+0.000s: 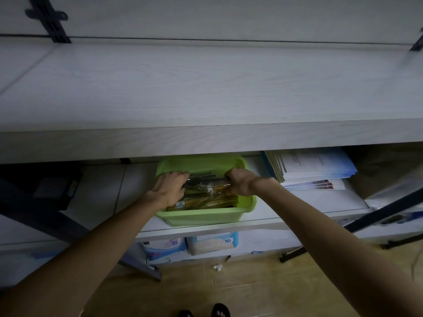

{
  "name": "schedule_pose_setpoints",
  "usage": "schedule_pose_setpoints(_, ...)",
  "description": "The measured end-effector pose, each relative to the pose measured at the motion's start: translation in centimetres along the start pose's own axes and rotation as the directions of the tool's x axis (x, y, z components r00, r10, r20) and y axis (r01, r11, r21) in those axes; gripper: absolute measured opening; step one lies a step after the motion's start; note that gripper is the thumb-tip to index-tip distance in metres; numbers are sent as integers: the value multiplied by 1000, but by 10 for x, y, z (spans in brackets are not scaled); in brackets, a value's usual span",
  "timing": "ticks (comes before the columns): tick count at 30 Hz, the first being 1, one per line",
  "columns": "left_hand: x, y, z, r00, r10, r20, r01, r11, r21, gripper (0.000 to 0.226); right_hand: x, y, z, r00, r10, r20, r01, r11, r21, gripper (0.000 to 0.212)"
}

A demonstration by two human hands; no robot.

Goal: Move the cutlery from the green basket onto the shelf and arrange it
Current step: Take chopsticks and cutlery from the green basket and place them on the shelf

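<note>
Both hands, left hand and right hand, curl around 1 wrapped cutlery bundle inside the green basket on the lower shelf. Lift it level, clearing the upper shelf edge.

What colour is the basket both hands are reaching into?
Light green; the basket shows best in the head view.

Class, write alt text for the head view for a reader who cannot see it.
Both hands, left hand and right hand, grip a clear-wrapped cutlery bundle in a green basket on a lower shelf. A wide white shelf lies above it, and stacked papers sit to the basket's right.
</note>
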State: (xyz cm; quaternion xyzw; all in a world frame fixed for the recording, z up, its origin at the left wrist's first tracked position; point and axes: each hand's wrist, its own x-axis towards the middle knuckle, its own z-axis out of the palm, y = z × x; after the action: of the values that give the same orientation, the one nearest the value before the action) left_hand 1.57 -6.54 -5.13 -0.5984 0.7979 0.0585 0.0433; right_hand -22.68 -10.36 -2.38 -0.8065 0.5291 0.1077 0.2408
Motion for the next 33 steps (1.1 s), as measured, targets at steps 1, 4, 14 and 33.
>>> schedule_pose_setpoints(1, -1, 0, 0, 1000, -8, -4, 8, 1000, -17, 23, -1, 0, -1, 1000, 6, 11, -6, 1000, 23, 18)
schedule_pose_setpoints(4, -3, -2, -1, 999, -30, -15, 29, 997, -65, 21, -1, -2, -2, 997, 55, 58, -58, 997, 51, 16)
schedule_pose_setpoints(14, -4, 0, 1, 996, -80, -51, 74, 992, -102, 18, 4, -5, -5, 948, 95, 305, -190, 935, 300, 44)
schedule_pose_setpoints(33, 1, -8, -13, 986, 39, -162, -23, 994, 103, 24, -3, -10, 5, 973, 164, 165, -201, 948, 247, 41)
